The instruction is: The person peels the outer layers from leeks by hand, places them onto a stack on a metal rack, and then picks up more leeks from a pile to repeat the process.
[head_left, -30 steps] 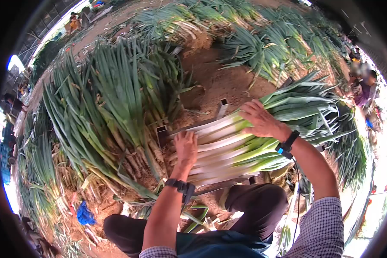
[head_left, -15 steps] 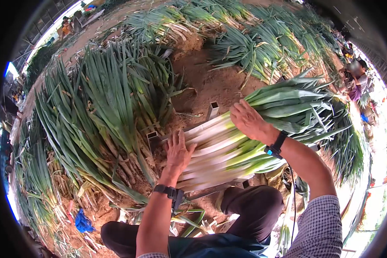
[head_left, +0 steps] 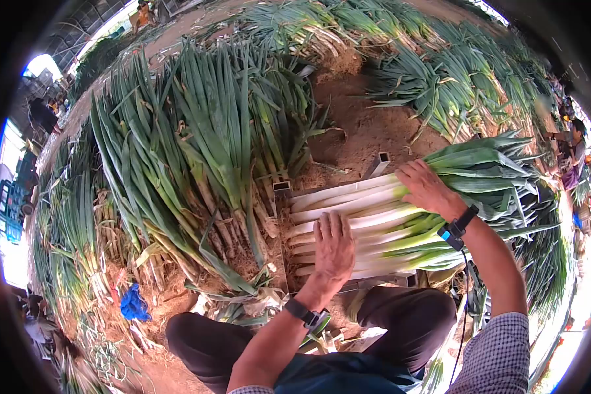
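Note:
A row of trimmed leeks [head_left: 368, 226] lies side by side on a metal frame [head_left: 286, 262] in front of me, white ends to the left and green leaves to the right. My left hand [head_left: 335, 249] rests flat on the white shafts, fingers stretched out and holding nothing. Across the far stalks, where white turns to green, my right hand [head_left: 428, 189] has its fingers curled over the leeks. Its fingertips are partly hidden. Square tube posts [head_left: 378, 163] rise at the frame's far side.
Large piles of untrimmed leeks [head_left: 197, 131] stand left of the frame, with more leek bundles [head_left: 440, 85] at the back right. A blue cloth or bag [head_left: 135, 303] lies on the soil at lower left. Another person [head_left: 574, 151] is at the far right.
My left hand has moved from the white ends onto the middle of the shafts. My right hand keeps its place on the leeks. The whole view has shifted, so things appear farther right.

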Demonstrator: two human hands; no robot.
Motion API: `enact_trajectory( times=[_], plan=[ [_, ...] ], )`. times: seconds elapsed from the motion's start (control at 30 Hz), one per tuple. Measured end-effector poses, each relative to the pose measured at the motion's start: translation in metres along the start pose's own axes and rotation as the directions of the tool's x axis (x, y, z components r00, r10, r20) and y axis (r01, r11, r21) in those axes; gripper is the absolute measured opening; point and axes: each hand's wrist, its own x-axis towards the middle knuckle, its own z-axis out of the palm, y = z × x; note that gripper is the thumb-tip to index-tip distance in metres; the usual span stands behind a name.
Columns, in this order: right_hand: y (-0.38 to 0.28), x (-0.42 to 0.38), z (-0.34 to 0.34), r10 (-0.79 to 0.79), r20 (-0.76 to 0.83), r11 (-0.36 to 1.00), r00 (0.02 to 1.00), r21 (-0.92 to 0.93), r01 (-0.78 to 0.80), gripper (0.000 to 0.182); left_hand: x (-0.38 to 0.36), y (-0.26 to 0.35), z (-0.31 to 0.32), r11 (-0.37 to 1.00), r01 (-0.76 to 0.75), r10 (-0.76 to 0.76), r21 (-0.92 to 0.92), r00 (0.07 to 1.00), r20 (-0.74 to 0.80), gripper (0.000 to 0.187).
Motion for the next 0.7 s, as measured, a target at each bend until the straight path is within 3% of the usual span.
enact_trajectory(
  times=[0.07,0.17,0.27,0.37,0.4,0.6,0.7],
  plan=[
    [-0.003,-0.002,-0.004,-0.012,-0.047,0.999,0.999,-0.041,0.01,0.065,-0.015,0.007,0.007,0.995,-0.012,0.002,-0.101,0.995,-0.099,0.079],
    [-0.016,-0.002,-0.014,-0.069,-0.213,0.988,0.975,-0.149,0.038,0.057,-0.015,0.009,0.014,0.984,0.003,-0.022,-0.179,0.995,-0.102,0.085],
    [-0.026,-0.006,-0.009,0.033,-0.166,0.98,0.986,-0.188,-0.064,0.039,-0.01,0.005,0.016,0.984,-0.006,-0.005,-0.178,0.998,-0.064,0.091],
    [-0.019,-0.012,0.005,-0.004,-0.02,0.992,1.0,-0.122,0.002,0.023,-0.011,0.005,0.02,0.98,-0.038,0.01,-0.196,0.99,-0.142,0.092],
    [-0.016,-0.014,0.006,-0.033,-0.086,0.993,0.996,-0.115,0.023,0.015,-0.013,0.004,0.022,0.98,-0.056,0.024,-0.191,0.986,-0.166,0.092],
    [-0.005,-0.016,-0.018,0.027,-0.221,0.997,0.975,0.072,-0.012,0.014,-0.019,0.001,0.027,0.981,-0.107,0.069,-0.159,0.971,-0.227,0.087],
    [-0.002,-0.024,-0.036,0.096,-0.11,0.984,0.989,0.161,-0.078,0.014,-0.016,-0.005,0.008,0.975,-0.103,0.068,-0.195,0.982,-0.178,0.08]
  ],
)
